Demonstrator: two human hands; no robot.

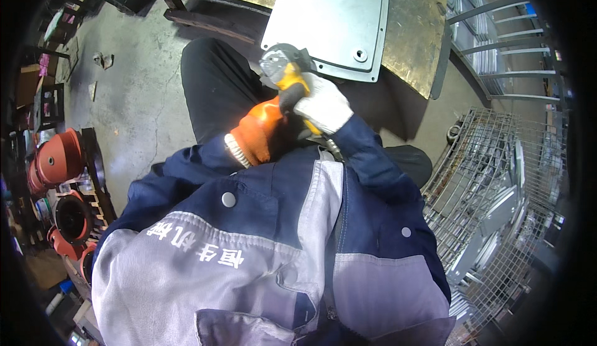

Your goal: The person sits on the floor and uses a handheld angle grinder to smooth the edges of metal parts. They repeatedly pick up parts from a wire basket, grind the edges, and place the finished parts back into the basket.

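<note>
Silver-grey, rectangular metal panel [329,22] lies atop a worn brown counter [410,28]; by the panel's near left corner, an orange-gloved left hand [262,125] and white-gloved right hand [324,104] clasp a yellow-and-grey power tool [290,75]. Work appears under way; how much remains cannot be told.

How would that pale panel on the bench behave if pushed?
The panel looks metallic with straight edges, so probably stiff. Broad and flat, it likely won't roll. Its near edge overhangs the bench, so pressing there might tip it.
</note>
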